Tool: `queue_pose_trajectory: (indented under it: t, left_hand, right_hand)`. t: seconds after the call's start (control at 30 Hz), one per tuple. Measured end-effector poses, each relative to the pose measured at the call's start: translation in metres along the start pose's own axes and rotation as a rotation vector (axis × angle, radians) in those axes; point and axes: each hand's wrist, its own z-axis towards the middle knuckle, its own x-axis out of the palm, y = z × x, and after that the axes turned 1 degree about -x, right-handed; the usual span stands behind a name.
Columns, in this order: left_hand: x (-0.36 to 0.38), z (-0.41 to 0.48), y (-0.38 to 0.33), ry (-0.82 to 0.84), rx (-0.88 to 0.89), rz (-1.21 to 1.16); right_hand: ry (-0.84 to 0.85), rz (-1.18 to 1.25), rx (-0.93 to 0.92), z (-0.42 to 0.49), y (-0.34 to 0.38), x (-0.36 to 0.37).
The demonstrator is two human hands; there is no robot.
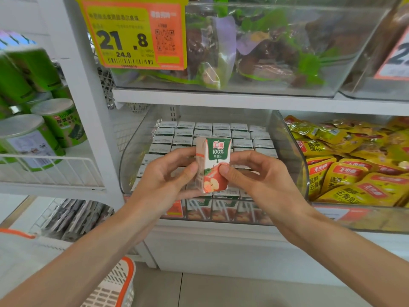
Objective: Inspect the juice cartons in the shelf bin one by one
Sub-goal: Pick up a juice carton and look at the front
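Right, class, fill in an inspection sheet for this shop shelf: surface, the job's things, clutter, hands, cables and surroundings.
Surface: white shelf carrying a clear plastic bin.
Job's things: one apple juice carton held upright in front of the bin; rows of juice cartons packed inside, tops showing.
Clutter: white basket with orange rim at lower left.
Grippers: left hand pinches the carton's left side; right hand pinches its right side, thumb on the front.
Cables: nothing seen.
Surroundings: yellow snack packets in the bin to the right; green canisters on the left rack; yellow price tag reading 21.8 above.
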Motion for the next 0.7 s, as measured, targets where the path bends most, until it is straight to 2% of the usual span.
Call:
queue_pose_trajectory:
  t: [0.17, 0.4, 0.57, 0.7]
  left_hand:
    - [-0.0011, -0.0005, -0.0007, 0.005, 0.028, -0.013]
    - [0.0025, -0.0026, -0.0018, 0.128, -0.027, -0.005]
    - [0.0034, -0.0024, -0.0039, 0.045, -0.009, 0.046]
    - [0.0033, -0.0016, -0.0030, -0.018, -0.036, 0.004]
  right_hand:
    - [0.043, -0.064, -0.006, -0.0023, -0.0018, 0.0049]
    - [0.128, -0.018, -0.010, 0.0005, 0.0007, -0.0019]
    - [0.168, 0.035, -0.037, 0.0018, -0.0018, -0.0007]
    - [0.157, -0.096, -0.087, 0.0013, -0.0016, 0.0009]
